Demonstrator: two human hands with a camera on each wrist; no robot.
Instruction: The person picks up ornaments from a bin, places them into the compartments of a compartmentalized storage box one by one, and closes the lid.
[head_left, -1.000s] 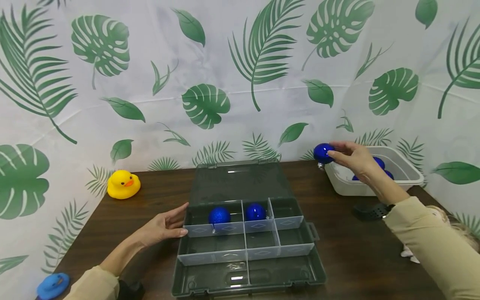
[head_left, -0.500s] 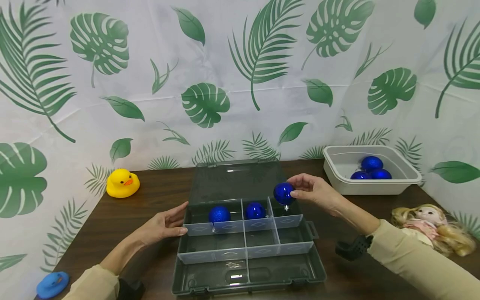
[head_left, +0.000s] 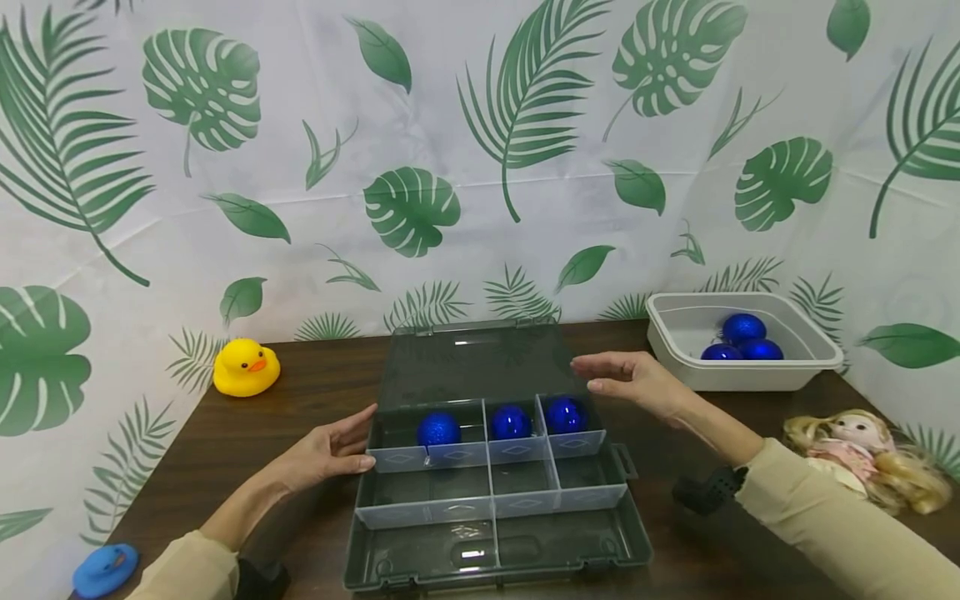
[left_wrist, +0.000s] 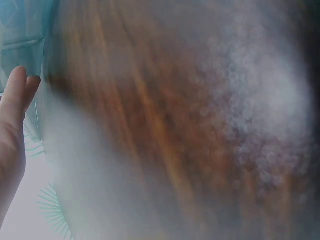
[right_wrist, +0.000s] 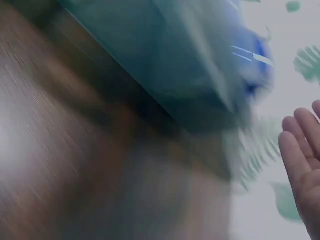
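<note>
A dark translucent divided box (head_left: 420, 558) lies with its lid (head_left: 480, 362) folded back on the table. Three blue Christmas baubles fill its back row: a textured bauble (head_left: 438, 430) on the left, a shiny bauble (head_left: 512, 422) in the middle and another bauble (head_left: 566, 415) in the right compartment. My left hand (head_left: 326, 454) rests against the box's left side, thumb at the rim. Just above and right of the right-hand bauble, my right hand (head_left: 637, 383) holds nothing, its fingers extended. In the right wrist view, the fingers (right_wrist: 295, 150) are apart from the blurred blue bauble (right_wrist: 255, 60).
A white tub (head_left: 750, 376) with several blue baubles (head_left: 743, 327) stands at the back right. Nearer on the right lies a blond doll (head_left: 862, 450). A yellow rubber duck (head_left: 246, 367) sits back left; a blue duck (head_left: 106, 571) is at the front left edge.
My right hand brought a blue bauble left from the white tub and let it go in the box's back right compartment. The left hand stayed at the box's side.
</note>
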